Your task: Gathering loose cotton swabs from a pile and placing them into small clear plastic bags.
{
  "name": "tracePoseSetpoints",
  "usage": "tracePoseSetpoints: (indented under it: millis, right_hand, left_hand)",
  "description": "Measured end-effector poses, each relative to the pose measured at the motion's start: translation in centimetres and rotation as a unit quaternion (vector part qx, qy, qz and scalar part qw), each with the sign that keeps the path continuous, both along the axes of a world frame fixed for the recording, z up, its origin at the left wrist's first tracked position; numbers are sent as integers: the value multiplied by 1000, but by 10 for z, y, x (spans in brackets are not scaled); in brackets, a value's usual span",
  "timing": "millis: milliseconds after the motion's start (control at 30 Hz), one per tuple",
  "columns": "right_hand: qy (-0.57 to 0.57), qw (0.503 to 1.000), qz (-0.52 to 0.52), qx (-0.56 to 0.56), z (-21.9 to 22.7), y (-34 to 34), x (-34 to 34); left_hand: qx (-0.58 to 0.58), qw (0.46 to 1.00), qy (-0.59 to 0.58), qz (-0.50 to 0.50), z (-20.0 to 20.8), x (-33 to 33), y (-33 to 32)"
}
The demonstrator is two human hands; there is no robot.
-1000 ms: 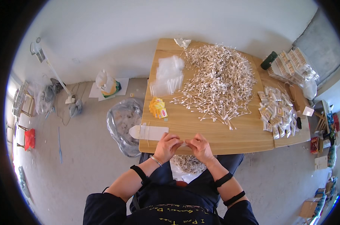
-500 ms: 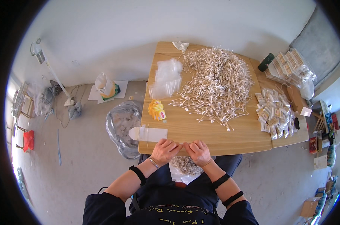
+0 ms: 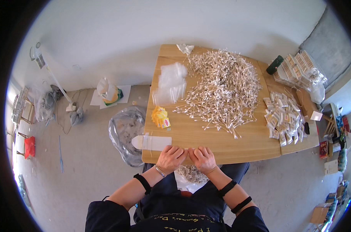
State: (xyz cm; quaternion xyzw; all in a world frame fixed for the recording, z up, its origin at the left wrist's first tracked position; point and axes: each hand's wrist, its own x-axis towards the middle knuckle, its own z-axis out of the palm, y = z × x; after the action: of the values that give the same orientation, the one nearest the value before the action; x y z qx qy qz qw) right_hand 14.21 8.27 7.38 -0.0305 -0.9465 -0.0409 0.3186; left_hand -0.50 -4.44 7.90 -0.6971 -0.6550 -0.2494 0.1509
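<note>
My left hand (image 3: 171, 159) and my right hand (image 3: 203, 159) meet side by side at the table's near edge. The fingers of both are curled and pinched, and what they grip is hidden beneath them. Left of my left hand lies a flat white card (image 3: 154, 143) with a pointed end and a clear strip across it. Beyond it is a small fanned stack of yellow cards (image 3: 160, 117). A large heap of cotton swabs (image 3: 227, 91) spreads over the middle of the table, and clear plastic bags (image 3: 170, 82) lie at its left.
Packed small bags (image 3: 285, 118) are piled on the table's right side, near a dark green cylinder (image 3: 274, 65) and stacked boxes (image 3: 297, 71). A clear waste bag (image 3: 127, 135) stands on the floor to the left. More swabs sit in a bag (image 3: 191, 174) at my lap.
The view has tilted slightly, so the table sits a little lower. My two hands stay together at the edge, with the fingers slightly shifted.
</note>
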Motion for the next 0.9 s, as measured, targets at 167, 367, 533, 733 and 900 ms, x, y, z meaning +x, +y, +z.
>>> tracePoseSetpoints:
  millis: [167, 367, 533, 733, 900]
  right_hand:
    - [3, 1000, 13, 7, -5, 2, -2]
    - [-15, 990, -3, -137, 4, 8, 0]
    - [10, 900, -2, -436, 19, 8, -2]
    - [19, 889, 24, -457, 51, 1, -1]
    - [16, 861, 24, -508, 60, -8, 3]
  left_hand:
    - [2, 1000, -26, -8, -1, -4, 2]
    - [-27, 950, -307, 45, -7, -2, 4]
    - [-19, 886, -459, 58, 10, 0, 6]
    - [-77, 853, -515, 27, 38, 4, -1]
    - [-28, 863, -505, 20, 52, 8, -10]
